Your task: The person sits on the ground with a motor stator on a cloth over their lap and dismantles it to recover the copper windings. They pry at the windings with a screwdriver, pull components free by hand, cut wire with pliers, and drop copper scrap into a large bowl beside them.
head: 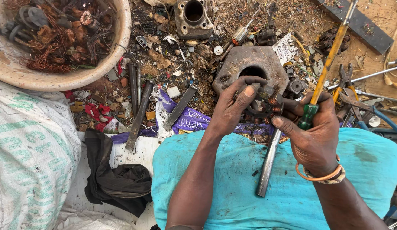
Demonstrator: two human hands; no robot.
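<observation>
A: What are the hands doing?

B: In the middle of the frame, the left hand (232, 108) is clamped on a small motor part (264, 104) with copper wire. The right hand (313, 132) is closed around a screwdriver (324, 70). It looks like the prying step; next calls for a steady push, I think.

A: And around them?

B: Dirt ground (377, 17) with scrap. A bowl (117, 47) of wire sits upper left, a white sack (32, 157) lower left.

I'm seeing bright, even daylight, soft shadows only, everything sharp, slight wide-angle bending at the edges, no glare.
</observation>
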